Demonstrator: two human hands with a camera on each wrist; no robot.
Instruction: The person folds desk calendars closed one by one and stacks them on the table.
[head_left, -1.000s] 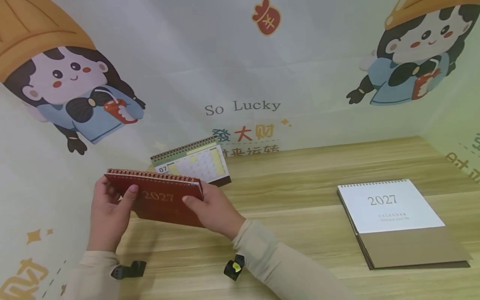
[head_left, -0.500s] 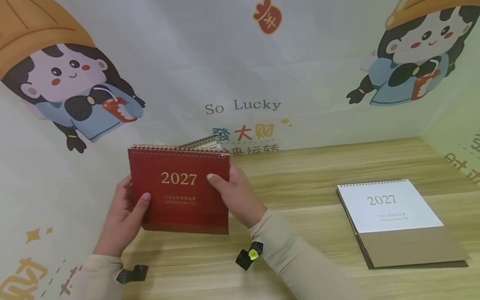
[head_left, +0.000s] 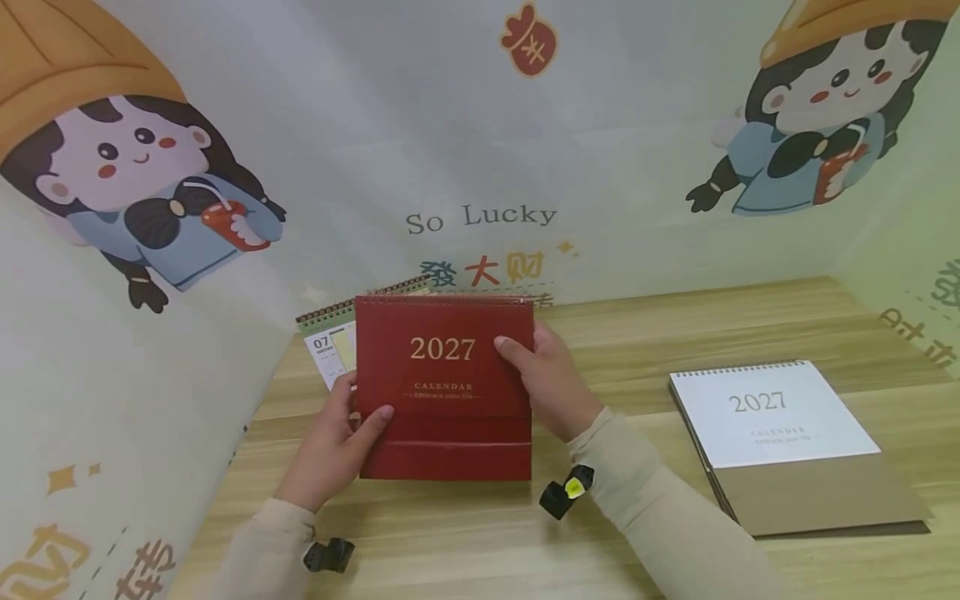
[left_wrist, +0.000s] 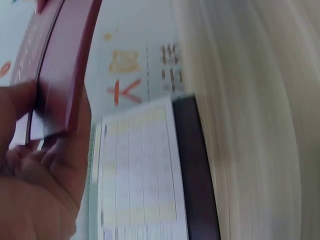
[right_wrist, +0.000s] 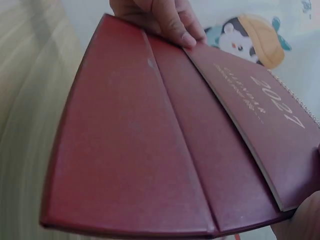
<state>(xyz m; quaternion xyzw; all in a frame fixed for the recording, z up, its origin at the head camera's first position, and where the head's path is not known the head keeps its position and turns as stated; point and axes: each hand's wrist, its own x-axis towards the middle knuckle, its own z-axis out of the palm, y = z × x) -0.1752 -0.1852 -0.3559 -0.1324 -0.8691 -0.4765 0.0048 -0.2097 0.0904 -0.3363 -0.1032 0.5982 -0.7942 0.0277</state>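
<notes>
1. Facing its holder, the red calendar (head_left: pixel 444 367) appears raised off the worktop (head_left: pixel 450 550), partly hiding a green-topped calendar (head_left: pixel 321 343); holding it up seems the current step.
2. Left hand (head_left: pixel 324 454) and right hand (head_left: pixel 558 385) pinch opposite edges.
3. Any next move likely calls for steady, even support.
4. Gold "2027" marks a coil-bound cover (right_wrist: pixel 265 135), shorter than its creased backing (right_wrist: pixel 125 130).
</notes>
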